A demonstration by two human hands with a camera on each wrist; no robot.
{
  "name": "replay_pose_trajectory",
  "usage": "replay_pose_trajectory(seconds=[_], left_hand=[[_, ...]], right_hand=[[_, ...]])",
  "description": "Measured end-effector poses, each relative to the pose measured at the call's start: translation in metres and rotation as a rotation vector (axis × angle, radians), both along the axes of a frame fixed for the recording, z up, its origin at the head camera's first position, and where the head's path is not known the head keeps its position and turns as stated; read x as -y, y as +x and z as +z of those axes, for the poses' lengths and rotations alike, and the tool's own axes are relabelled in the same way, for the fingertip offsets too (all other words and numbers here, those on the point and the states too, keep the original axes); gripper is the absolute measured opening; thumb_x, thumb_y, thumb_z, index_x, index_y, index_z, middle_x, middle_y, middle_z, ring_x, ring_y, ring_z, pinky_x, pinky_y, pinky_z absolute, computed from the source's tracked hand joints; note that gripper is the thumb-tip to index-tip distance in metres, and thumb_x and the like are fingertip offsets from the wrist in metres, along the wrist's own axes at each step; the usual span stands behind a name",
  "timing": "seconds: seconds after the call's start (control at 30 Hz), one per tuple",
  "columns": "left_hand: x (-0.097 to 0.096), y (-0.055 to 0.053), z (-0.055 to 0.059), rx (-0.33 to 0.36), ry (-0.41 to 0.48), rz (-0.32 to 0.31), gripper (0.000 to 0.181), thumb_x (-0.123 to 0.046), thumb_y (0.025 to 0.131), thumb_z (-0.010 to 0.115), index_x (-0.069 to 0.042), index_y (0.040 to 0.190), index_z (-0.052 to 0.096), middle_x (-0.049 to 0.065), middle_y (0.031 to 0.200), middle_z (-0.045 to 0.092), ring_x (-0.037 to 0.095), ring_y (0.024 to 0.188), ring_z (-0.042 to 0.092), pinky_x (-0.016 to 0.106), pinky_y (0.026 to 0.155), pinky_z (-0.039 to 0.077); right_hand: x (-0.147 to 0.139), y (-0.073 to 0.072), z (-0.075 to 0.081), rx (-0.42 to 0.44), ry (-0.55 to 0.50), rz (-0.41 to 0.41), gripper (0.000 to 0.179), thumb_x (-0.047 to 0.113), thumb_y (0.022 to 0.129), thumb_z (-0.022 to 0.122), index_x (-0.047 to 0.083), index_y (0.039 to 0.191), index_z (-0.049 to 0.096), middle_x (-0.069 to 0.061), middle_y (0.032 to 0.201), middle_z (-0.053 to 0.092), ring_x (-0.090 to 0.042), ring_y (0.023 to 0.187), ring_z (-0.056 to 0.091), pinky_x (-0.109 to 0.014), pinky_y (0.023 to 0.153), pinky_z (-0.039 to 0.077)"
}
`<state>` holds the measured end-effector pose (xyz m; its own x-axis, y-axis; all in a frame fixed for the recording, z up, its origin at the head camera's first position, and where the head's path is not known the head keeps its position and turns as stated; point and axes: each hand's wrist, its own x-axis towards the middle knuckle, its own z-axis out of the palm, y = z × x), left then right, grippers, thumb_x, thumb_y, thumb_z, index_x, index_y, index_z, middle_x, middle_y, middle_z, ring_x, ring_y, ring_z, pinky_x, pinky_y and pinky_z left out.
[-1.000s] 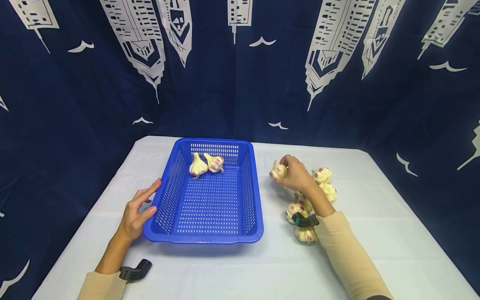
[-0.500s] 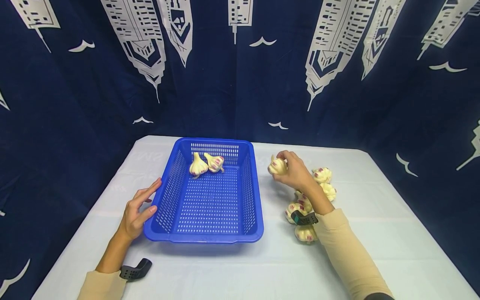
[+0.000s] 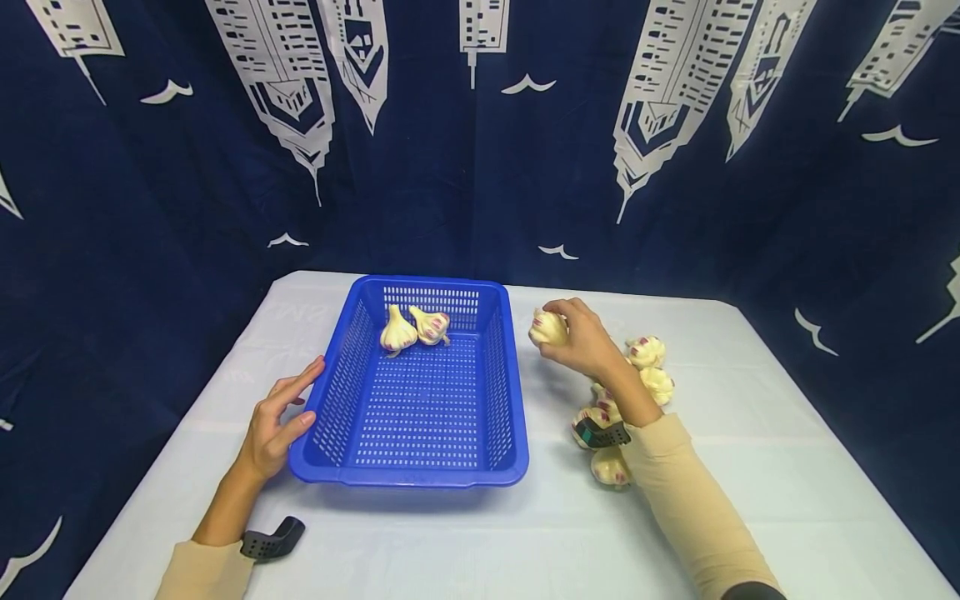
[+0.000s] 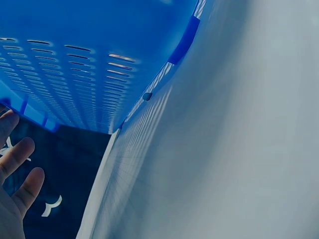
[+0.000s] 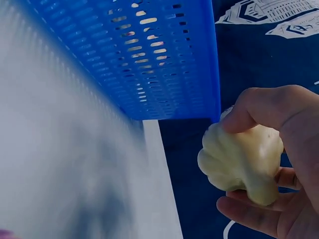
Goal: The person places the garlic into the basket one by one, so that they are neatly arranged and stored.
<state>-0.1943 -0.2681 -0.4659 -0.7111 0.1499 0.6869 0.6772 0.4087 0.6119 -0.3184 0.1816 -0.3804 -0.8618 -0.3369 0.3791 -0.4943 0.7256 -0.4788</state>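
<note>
My right hand [image 3: 585, 340] grips a garlic bulb [image 3: 548, 327] between thumb and fingers, just right of the blue basket [image 3: 408, 477]. The right wrist view shows this pale garlic bulb [image 5: 239, 154] close up, with the basket's slotted side [image 5: 164, 94] beyond it. Along the basket's left rim lies my left hand [image 3: 277, 417], its fingers extended and touching the edge. In the left wrist view, fingertips of the left hand [image 4: 17, 174] reach near the rim. Two garlic bulbs, a left one [image 3: 397, 332] and a right one [image 3: 431, 327], lie together at the basket's far end.
Several more garlic bulbs [image 3: 611, 467] lie grouped on the white-covered table [image 3: 525, 542], partly hidden under my right forearm. A dark blue curtain [image 3: 480, 192] with white printed buildings hangs behind the table's far edge.
My right hand has lifted slightly and shifted left toward the basket, carrying the garlic bulb. The left hand and the basket stay in place.
</note>
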Motion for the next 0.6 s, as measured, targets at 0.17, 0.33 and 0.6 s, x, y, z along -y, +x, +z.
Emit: replay_pose_trajectory(seconds=[0.17, 0.33, 0.6], left_hand=[[-0.001, -0.001, 0.0, -0.009, 0.001, -0.004, 0.061, -0.004, 0.077, 0.051, 0.006, 0.137, 0.053, 0.013, 0.146, 0.05, 0.009, 0.114, 0.049, 0.024, 0.084, 0.038], [-0.001, -0.001, 0.0, -0.01, 0.001, -0.006, 0.061, -0.003, 0.077, 0.051, 0.007, 0.137, 0.053, 0.013, 0.146, 0.05, 0.009, 0.115, 0.049, 0.024, 0.084, 0.038], [-0.002, 0.001, 0.003, -0.031, -0.003, -0.006, 0.061, -0.003, 0.077, 0.052, 0.006, 0.137, 0.054, 0.012, 0.146, 0.051, 0.01, 0.114, 0.049, 0.024, 0.084, 0.038]], right_hand=[[0.005, -0.001, 0.004, -0.009, -0.029, 0.001, 0.06, 0.017, 0.072, 0.079, 0.002, 0.127, 0.06, -0.018, 0.115, 0.059, -0.034, 0.094, 0.059, -0.044, 0.078, 0.05], [0.011, -0.002, 0.008, -0.006, -0.046, 0.004, 0.062, 0.017, 0.071, 0.078, 0.001, 0.128, 0.058, -0.018, 0.116, 0.061, -0.033, 0.093, 0.06, -0.043, 0.077, 0.051], [0.016, -0.004, 0.013, -0.01, -0.11, -0.006, 0.06, 0.015, 0.07, 0.078, 0.0, 0.123, 0.055, -0.018, 0.113, 0.061, -0.035, 0.092, 0.062, -0.046, 0.076, 0.052]])
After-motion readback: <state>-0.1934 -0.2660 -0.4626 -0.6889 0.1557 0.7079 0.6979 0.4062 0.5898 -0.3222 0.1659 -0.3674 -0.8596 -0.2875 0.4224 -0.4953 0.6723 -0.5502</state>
